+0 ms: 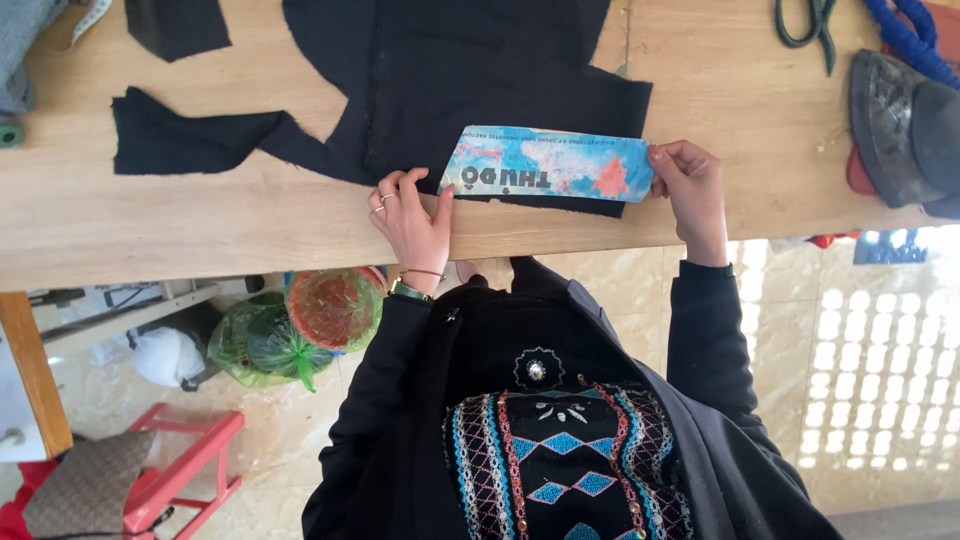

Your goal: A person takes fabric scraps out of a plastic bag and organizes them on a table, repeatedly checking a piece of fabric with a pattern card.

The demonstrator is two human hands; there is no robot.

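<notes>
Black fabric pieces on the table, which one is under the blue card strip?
The big black fabric piece in the middle; the small black square lies apart at the top left corner.

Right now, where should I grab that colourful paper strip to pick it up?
Take the paper strip by its two short ends, coming in from each side. It lies flat and long on the black cloth at the table edge; the left hand and right hand already hold it there.
</notes>
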